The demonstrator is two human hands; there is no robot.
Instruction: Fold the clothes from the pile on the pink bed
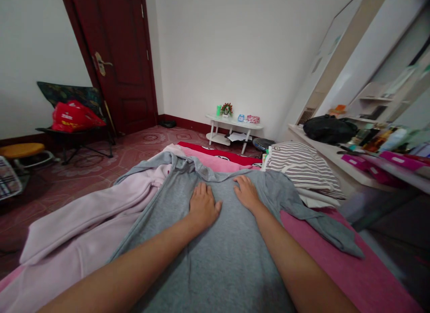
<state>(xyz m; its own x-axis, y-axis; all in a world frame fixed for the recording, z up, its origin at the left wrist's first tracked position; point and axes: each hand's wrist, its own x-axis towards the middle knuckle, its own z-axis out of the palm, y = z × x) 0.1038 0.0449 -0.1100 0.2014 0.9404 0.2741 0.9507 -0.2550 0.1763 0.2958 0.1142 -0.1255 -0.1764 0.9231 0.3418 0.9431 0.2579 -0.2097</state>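
Note:
A grey long-sleeved top (231,241) lies spread out in front of me, its neckline at the far end. My left hand (204,206) rests flat on its upper chest, fingers stretched forward and thumb out to the side. To the right, my right hand (247,193) lies on the cloth just below the neckline, its fingers apart and slightly bent. One grey sleeve (331,228) reaches out to the right over a pink cover (312,245). Beside the top on the left lies a pale pink garment (90,223), partly under the grey cloth.
A folded striped garment (302,167) is stacked at the right, near a desk (322,154) crowded with bottles and a black bag (329,129). A white side table (231,121) stands by the far wall. At left, a folding chair (70,89) bears a red bag (75,115).

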